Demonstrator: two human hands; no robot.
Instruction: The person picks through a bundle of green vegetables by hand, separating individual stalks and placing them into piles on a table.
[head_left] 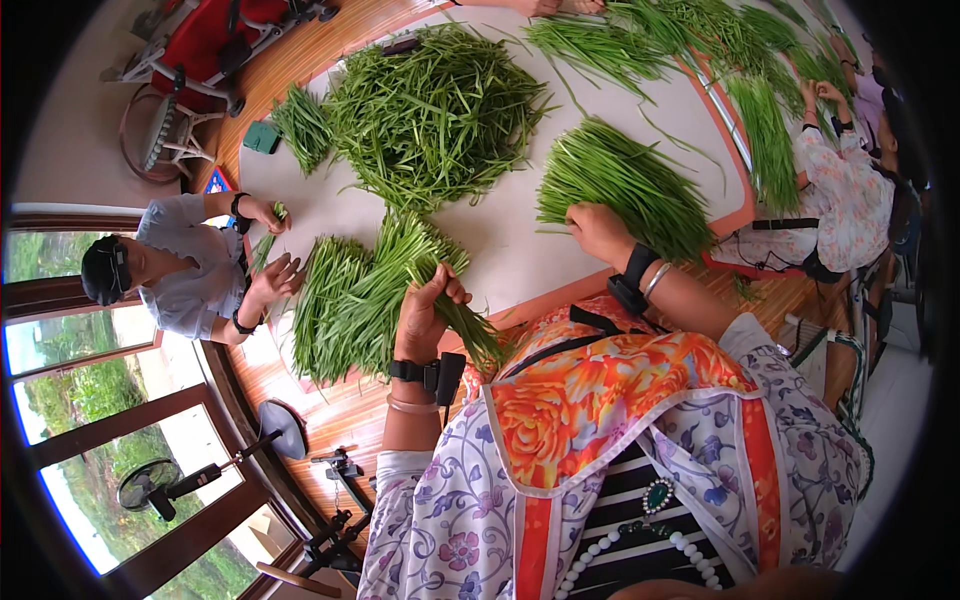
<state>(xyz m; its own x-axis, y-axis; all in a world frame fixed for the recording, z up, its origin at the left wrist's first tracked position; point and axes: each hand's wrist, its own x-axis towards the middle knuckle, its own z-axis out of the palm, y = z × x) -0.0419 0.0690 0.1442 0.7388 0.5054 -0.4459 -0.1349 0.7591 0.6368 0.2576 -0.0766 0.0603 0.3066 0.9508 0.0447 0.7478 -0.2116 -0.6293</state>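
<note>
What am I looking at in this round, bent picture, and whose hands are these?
One wide fisheye camera, worn on a person's head and looking down, took this; its lens bends straight edges. There is no machine: these are the wearer's own bare hands. The left hand grips a green bunch. The right hand is at the right pile; whether it grips any stems, I cannot tell. The pale table also bears a loose heap and a left pile, near a co-worker.
</note>
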